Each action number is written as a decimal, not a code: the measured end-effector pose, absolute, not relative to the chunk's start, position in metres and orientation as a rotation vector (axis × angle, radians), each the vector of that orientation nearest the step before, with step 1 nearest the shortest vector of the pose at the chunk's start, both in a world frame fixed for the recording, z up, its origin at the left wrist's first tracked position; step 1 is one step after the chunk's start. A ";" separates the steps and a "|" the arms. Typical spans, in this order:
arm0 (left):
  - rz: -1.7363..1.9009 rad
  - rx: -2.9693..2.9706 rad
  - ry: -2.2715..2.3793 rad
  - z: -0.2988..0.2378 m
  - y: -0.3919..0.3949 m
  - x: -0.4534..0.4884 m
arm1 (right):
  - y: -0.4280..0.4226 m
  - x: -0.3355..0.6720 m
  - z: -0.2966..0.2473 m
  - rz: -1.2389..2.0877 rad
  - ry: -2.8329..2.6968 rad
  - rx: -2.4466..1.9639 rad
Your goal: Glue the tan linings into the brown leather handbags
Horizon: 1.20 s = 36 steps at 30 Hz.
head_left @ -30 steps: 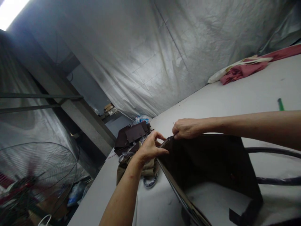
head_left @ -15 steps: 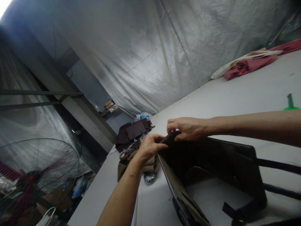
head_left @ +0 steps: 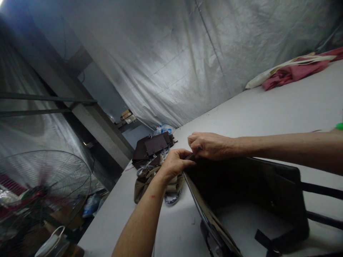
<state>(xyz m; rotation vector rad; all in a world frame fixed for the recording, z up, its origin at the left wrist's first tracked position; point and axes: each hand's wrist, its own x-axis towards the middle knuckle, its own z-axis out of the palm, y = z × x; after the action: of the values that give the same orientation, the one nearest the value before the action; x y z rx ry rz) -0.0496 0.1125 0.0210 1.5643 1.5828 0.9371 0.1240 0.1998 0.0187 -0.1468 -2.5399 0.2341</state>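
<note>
A dark handbag body stands on the white table, spread apart so that its inside faces me. Two black straps reach from it toward the right edge. My left hand pinches its far corner, thumb on the inner side. Right beside it, my right hand has its fingers curled tightly over the same corner, at the top edge. What lies beneath those fingers is hidden. Behind my left hand are a bundle of olive-brown fabric and a pile of dark brown bag pieces.
The white table runs along a grey plastic sheet. Red and white cloth lies at its back right. A green object shows at the right edge. A caged fan and a lidded container stand at left.
My right hand's fingers have closed down more tightly over the handbag's corner. My left hand keeps its pinch there. The whole view has shifted slightly.
</note>
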 end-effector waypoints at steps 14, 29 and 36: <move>0.860 1.715 1.570 0.028 0.108 -0.042 | 0.194 0.133 0.021 0.156 -2.500 -0.069; 0.944 1.818 1.674 0.020 0.119 -0.037 | 0.188 0.139 0.030 0.407 -2.495 -0.626; 0.953 1.770 1.743 0.017 0.121 -0.030 | 0.205 0.166 0.046 0.728 -2.330 -0.790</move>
<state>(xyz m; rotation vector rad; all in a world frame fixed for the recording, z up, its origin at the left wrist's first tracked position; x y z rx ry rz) -0.0304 0.1208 0.0174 1.7703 1.7433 0.9528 0.1664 0.2050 0.0464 -0.7900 -2.3298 0.7283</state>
